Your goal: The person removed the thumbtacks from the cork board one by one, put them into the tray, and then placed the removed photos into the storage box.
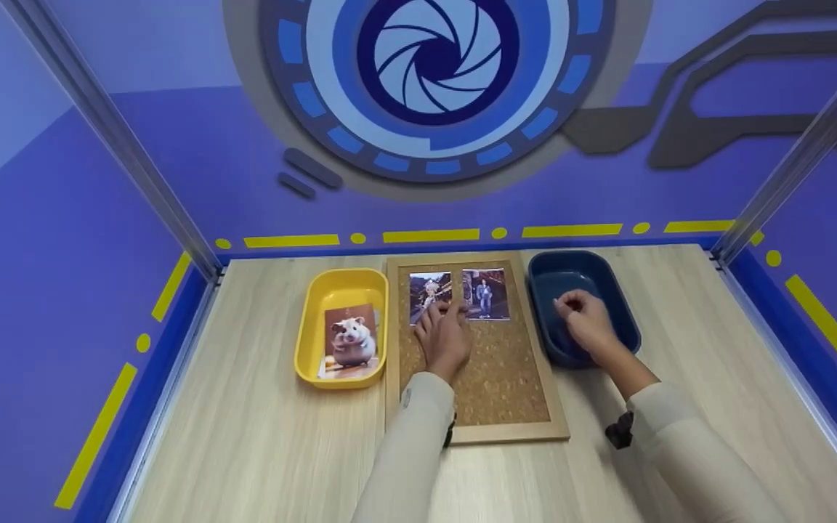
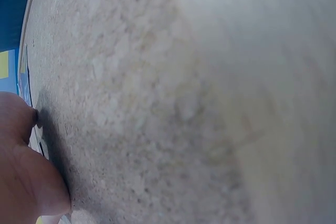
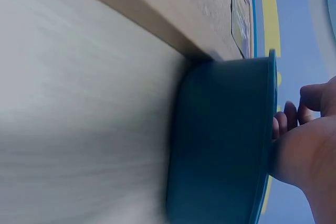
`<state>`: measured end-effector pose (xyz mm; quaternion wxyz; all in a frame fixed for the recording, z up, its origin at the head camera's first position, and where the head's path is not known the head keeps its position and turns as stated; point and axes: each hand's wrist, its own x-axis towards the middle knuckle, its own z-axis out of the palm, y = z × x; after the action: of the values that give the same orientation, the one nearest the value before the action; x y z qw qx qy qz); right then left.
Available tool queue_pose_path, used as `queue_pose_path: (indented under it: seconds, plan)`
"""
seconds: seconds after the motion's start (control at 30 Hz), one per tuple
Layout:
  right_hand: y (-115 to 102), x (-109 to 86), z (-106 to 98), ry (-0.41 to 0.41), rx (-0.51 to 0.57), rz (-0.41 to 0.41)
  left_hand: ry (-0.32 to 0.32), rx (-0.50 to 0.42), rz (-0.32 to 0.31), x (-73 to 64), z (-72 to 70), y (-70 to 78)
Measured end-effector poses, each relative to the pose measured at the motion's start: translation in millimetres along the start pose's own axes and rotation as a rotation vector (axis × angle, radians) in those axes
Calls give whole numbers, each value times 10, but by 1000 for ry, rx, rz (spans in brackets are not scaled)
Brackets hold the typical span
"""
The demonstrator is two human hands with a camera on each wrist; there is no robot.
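Two photos lie side by side near the top of a wood-framed corkboard (image 1: 502, 378). My left hand (image 1: 445, 340) rests on the lower part of the left photo (image 1: 426, 283), its fingers extended and partly covering it. The right photo (image 1: 486, 294), of a standing figure, lies close by those fingertips. Over the dark blue bin (image 1: 553, 272) is my right hand (image 1: 587, 323), fingers curled and thumb brought to the index finger. Nothing shows between those fingertips. The right wrist view has this hand (image 3: 310, 145) at the bin's rim.
Left of the corkboard stands a yellow bin (image 1: 306, 334) with a hamster picture (image 1: 352, 341) in it. The pale wooden table (image 1: 266, 450) carries everything. A purple patterned wall (image 1: 186, 160) rises behind, with panels and metal posts at both sides.
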<state>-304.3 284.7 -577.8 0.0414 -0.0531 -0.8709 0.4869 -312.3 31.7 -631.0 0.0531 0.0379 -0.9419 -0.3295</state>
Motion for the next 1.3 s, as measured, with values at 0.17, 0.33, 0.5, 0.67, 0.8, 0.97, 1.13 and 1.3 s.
queue_pose_path:
  seconds: [0.17,0.33,0.5,0.67,0.8,0.97,1.13,1.3]
  plan:
    - [59,-6,-89,-39,-35,33,13,-5,-2,2,4,10]
    - [104,3,-136,-67,-56,79,27,14,-15,0,-2,19]
    - [141,51,-174,-63,-179,63,51,17,-18,6,-19,33]
    - [188,91,-246,-118,-299,39,73,7,-17,8,-10,43]
    - [220,104,-293,-177,-380,15,70,3,-19,2,-1,39]
    - [249,113,-317,-233,-454,4,66,-19,-11,-15,-5,43]
    - [237,129,-325,-276,-542,-16,62,-9,-9,-12,-7,37]
    - [231,142,-337,-304,-594,-30,62,-13,-10,-9,-3,18]
